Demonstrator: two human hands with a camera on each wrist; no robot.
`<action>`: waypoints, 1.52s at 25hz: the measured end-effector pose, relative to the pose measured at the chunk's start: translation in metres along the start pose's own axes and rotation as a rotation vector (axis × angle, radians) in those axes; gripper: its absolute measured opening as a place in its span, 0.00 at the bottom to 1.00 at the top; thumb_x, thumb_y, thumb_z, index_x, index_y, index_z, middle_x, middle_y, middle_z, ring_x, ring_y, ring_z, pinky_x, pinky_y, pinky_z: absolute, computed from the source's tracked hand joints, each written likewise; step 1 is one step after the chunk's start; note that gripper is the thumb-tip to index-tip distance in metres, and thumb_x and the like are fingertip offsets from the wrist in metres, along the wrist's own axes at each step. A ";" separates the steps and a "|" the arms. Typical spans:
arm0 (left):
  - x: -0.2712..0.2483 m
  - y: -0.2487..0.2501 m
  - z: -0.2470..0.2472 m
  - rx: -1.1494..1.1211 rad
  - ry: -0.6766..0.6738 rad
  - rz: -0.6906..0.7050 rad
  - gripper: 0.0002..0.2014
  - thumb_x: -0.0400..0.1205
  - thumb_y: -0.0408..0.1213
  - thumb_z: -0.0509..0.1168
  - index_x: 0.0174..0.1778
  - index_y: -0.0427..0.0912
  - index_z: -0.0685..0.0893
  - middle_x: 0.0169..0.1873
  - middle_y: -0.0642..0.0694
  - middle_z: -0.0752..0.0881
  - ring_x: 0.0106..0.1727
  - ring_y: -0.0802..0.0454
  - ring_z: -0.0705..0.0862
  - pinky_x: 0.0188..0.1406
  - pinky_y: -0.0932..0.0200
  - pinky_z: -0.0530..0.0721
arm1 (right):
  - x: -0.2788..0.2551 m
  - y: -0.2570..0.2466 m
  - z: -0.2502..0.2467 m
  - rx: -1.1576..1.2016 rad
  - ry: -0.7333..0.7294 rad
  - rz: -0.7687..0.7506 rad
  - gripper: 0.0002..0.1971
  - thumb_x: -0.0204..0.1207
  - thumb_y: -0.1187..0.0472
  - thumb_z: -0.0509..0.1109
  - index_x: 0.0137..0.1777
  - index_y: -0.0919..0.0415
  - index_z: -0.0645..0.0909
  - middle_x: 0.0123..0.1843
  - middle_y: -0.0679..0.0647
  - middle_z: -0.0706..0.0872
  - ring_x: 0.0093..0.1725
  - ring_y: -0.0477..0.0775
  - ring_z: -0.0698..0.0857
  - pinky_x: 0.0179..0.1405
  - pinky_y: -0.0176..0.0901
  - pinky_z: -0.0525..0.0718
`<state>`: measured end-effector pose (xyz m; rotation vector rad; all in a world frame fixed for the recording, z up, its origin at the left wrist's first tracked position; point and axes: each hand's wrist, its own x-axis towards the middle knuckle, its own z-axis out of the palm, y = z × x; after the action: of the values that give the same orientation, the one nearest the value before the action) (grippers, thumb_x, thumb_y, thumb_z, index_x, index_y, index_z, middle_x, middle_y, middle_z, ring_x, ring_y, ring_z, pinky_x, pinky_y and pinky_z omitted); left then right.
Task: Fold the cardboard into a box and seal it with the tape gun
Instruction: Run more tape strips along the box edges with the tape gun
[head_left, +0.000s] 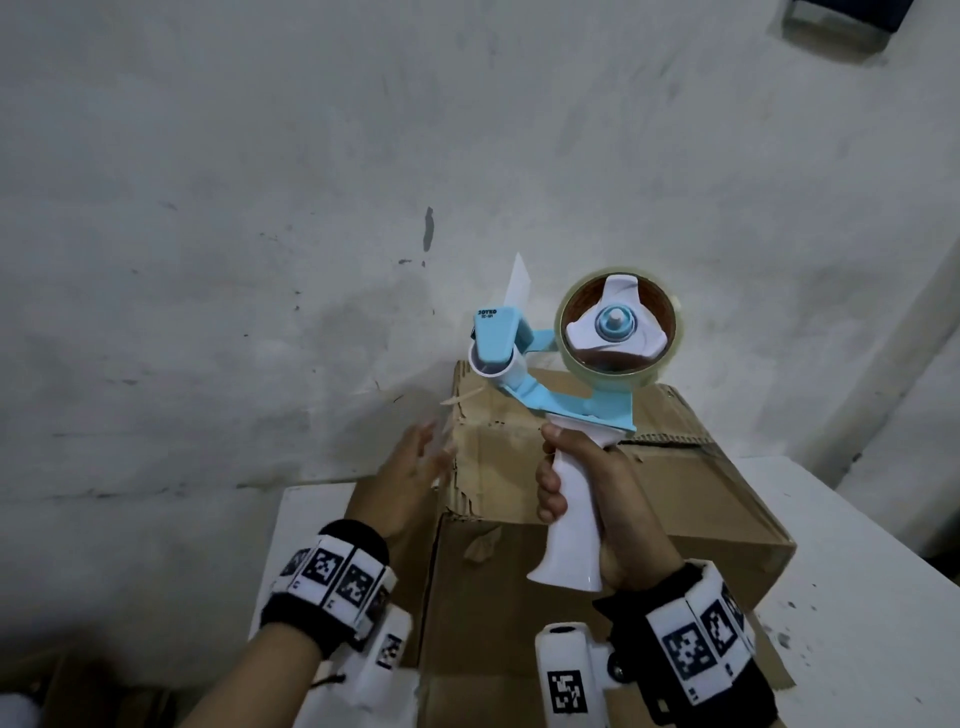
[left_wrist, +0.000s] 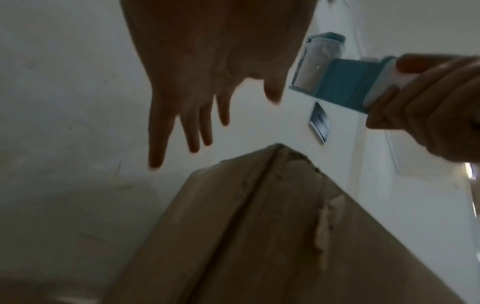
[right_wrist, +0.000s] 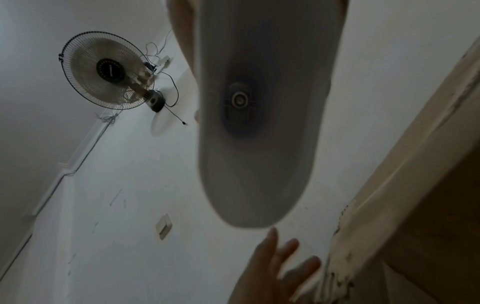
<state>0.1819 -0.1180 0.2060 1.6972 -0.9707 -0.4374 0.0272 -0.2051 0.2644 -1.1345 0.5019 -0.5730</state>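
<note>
The white worktop (head_left: 857, 545) carries the brown cardboard box (head_left: 597, 499), standing with torn edges along its left corner. Above the box, the right hand (head_left: 602, 499) wraps its fingers round the white handle of the blue tape gun (head_left: 571, 395). The left hand (head_left: 410, 478) hovers with fingers spread, just beside the box's left corner.

A worn brown cardboard box (head_left: 597, 499) stands folded; blue-white tape gun (head_left: 566, 374) above it, upright.

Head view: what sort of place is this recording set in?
Probably a plain indoor workroom or storeroom: a scuffed white wall, a wall-mounted fan with loose wiring, and a worn cardboard box on a white table.
</note>
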 end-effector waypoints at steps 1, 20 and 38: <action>-0.002 0.000 0.010 -0.134 -0.102 -0.039 0.20 0.84 0.42 0.56 0.72 0.52 0.64 0.67 0.51 0.76 0.69 0.53 0.76 0.62 0.66 0.75 | 0.002 0.003 0.001 -0.001 0.007 0.006 0.08 0.75 0.60 0.68 0.36 0.61 0.76 0.21 0.54 0.74 0.16 0.47 0.71 0.18 0.35 0.70; 0.042 0.044 0.010 -0.714 -0.075 -0.421 0.07 0.80 0.41 0.65 0.40 0.42 0.80 0.33 0.47 0.81 0.30 0.58 0.81 0.23 0.70 0.83 | -0.002 0.030 -0.036 -0.093 0.148 -0.112 0.10 0.76 0.64 0.67 0.34 0.64 0.74 0.20 0.55 0.73 0.16 0.49 0.71 0.20 0.35 0.70; 0.032 0.053 -0.010 -0.708 -0.140 -0.360 0.07 0.81 0.31 0.61 0.37 0.40 0.79 0.28 0.48 0.79 0.22 0.61 0.79 0.24 0.68 0.84 | -0.009 0.029 -0.024 -0.167 0.141 -0.257 0.05 0.77 0.68 0.67 0.39 0.64 0.77 0.19 0.51 0.76 0.17 0.47 0.73 0.18 0.35 0.73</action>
<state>0.1879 -0.1415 0.2640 1.1885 -0.5018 -1.0154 0.0099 -0.2069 0.2296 -1.3340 0.5361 -0.8510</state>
